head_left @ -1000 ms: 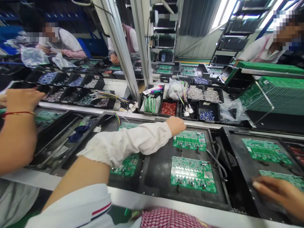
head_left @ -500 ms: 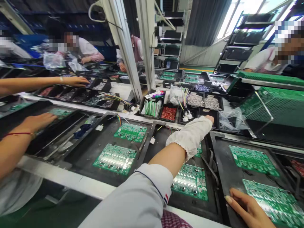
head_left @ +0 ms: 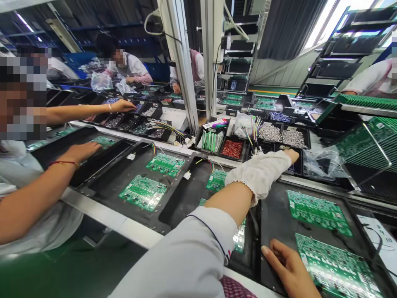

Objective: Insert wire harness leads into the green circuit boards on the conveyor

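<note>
My left hand (head_left: 290, 156), in a loose white sleeve cover (head_left: 262, 171), reaches across the line into a dark parts bin (head_left: 298, 166). Its fingers are mostly hidden there. At lower right my right hand (head_left: 290, 267) lies bare over the left side of a black tray (head_left: 276, 219), thumb touching near the rim, fingers bent and apart. Two green circuit boards, a far one (head_left: 319, 211) and a near one (head_left: 336, 265), lie in this tray. My left arm partly covers the boards (head_left: 216, 180) in the middle tray (head_left: 182, 203).
Beyond the trays stand bins of red parts (head_left: 232, 149), pale parts (head_left: 269, 131) and green-white strips (head_left: 211, 141), with wire bundles (head_left: 169, 128). A co-worker's hand (head_left: 82, 152) is over a tray at left. Metal posts (head_left: 182, 62) rise behind; a green board rack (head_left: 372, 145) stands right.
The view has turned left. The trays have slid left relative to the bins, my right hand moving with its tray. My left hand stays at the bin. A marked white sheet shows at right.
</note>
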A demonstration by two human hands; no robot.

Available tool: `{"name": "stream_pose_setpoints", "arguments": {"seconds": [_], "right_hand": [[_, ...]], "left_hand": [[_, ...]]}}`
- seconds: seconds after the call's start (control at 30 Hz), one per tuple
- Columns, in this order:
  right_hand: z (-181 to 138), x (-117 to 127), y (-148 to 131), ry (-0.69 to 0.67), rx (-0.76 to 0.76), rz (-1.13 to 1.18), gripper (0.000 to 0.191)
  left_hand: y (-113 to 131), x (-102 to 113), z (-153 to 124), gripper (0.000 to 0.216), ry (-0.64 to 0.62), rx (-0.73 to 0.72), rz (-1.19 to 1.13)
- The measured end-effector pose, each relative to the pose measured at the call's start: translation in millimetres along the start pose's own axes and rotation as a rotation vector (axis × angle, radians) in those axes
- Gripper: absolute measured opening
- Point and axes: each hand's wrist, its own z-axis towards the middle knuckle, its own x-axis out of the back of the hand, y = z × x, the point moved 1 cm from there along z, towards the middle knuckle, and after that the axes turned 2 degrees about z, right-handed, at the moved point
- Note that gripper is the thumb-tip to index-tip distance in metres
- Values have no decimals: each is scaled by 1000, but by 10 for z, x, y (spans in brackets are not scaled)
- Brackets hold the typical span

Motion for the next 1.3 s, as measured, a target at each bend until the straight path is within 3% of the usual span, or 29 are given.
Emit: {"name": "stream_pose_setpoints", "arguments": {"seconds": [0.07,0.17,0.27,0.33,0.43,0.5,0.53,0.57,0.67,0.7,0.8,0.87,1.03,1.13,1.3], "right_hand": [[32,-88,-72,-14,7,9,43],[70,-208,-185,-22,32,9,41],[110,-323,-330,-32,48,-9,37],[146,-375,-445,-45,63,-31,32],[192,-335,-583,-266,128,0,25],[186,-163,-577,-472,227,58,22],[172,-19,-525,-499,280,57,25],[156,158,-437,-446,323,20,28],[110,785,-32,54,315,-364,24],[103,965,107,160,262,-519,23],[147,1254,330,336,174,-800,22],[222,1211,272,328,235,-726,21],[420,828,-166,155,435,-230,22],[576,804,-267,102,455,-236,20],[916,997,-93,67,372,-466,21]], "left_hand": [[7,122,75,5,20,-2,2],[28,284,143,12,15,-36,-87],[57,415,149,13,-36,-61,-419],[91,482,124,16,-71,-3,-643],[158,525,-11,23,-86,58,-667],[158,512,-230,28,-126,71,-561],[125,499,-388,30,-163,76,-493],[68,485,-578,31,-220,83,-424],[-236,458,-1255,25,-391,167,-260],[-355,450,-1478,21,-455,212,-253],[-649,424,-1975,17,-501,348,-305],[-750,393,-2124,18,-495,373,-383],[-812,344,-2148,17,-480,394,-501],[-823,343,-2162,16,-454,418,-524],[-831,359,-2217,19,-362,462,-485]]}}
